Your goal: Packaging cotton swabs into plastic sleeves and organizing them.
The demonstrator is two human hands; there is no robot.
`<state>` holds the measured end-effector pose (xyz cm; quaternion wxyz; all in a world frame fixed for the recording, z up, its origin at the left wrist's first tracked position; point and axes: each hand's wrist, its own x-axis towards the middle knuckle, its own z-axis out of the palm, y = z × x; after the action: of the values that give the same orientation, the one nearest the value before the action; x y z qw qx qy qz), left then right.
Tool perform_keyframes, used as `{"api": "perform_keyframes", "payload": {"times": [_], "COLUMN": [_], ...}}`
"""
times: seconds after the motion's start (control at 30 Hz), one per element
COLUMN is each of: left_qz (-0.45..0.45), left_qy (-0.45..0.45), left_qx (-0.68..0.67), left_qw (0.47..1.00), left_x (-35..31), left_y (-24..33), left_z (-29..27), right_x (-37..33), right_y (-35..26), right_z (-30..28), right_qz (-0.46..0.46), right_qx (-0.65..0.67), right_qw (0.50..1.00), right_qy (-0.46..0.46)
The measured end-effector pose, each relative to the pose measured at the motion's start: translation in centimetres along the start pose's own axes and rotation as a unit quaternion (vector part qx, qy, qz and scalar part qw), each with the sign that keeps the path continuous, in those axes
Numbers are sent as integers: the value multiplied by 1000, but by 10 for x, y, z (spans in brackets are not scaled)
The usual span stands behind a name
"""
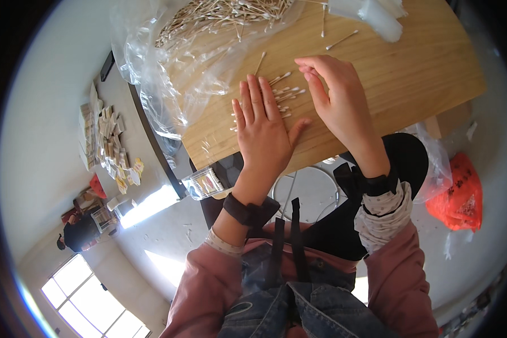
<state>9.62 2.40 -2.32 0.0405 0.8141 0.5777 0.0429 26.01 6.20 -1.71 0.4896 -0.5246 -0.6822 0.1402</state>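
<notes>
Pale wooden tabletop, smooth, with fine straight grain and a rounded corner, sunlit. Small row of cotton swabs on it near the front edge: thin wooden sticks with white fluffy tips, lying roughly side by side. Left hand pressed flat, palm down, fingers straight and slightly spread, covering the near ends of that row and gripping nothing. Right hand just beside it, fingers bent downward, fingertips touching the far side of the same row; whether any swab is pinched, cannot tell. Much larger heap of swabs at the table's far left, tangled, lying on crinkled clear plastic sheeting that hangs glossy over the edge. A few stray swabs loose between heap and hands. Folded clear plastic bags at the far edge. Small clear plastic box below the table's near edge. Dark wrist straps, dotted cuffs, pink sleeves, denim bib. Grey matt floor with sun patches; crumpled red plastic bag at right; stacks of flat cardboard pieces on a long grey surface at left; window low left.
</notes>
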Motion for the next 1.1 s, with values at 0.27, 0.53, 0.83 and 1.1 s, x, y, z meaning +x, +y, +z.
{"api": "perform_keyframes", "payload": {"times": [0.27,0.53,0.83,1.1], "left_qz": [-1,49,86,57], "left_qy": [6,60,88,120], "left_qx": [10,-188,-306,-299], "left_qw": [1000,979,944,945], "left_x": [5,22,31,24], "left_y": [-4,-36,-60,-72], "left_z": [-3,-10,-21,-36], "right_x": [0,-3,4,3], "right_y": [16,14,9,-3], "right_z": [-3,-1,-5,-15], "right_qz": [37,13,-30,-15], "right_qx": [71,61,30,78], "right_qw": [995,993,987,982], "right_qy": [-66,-102,-154,-171]}}
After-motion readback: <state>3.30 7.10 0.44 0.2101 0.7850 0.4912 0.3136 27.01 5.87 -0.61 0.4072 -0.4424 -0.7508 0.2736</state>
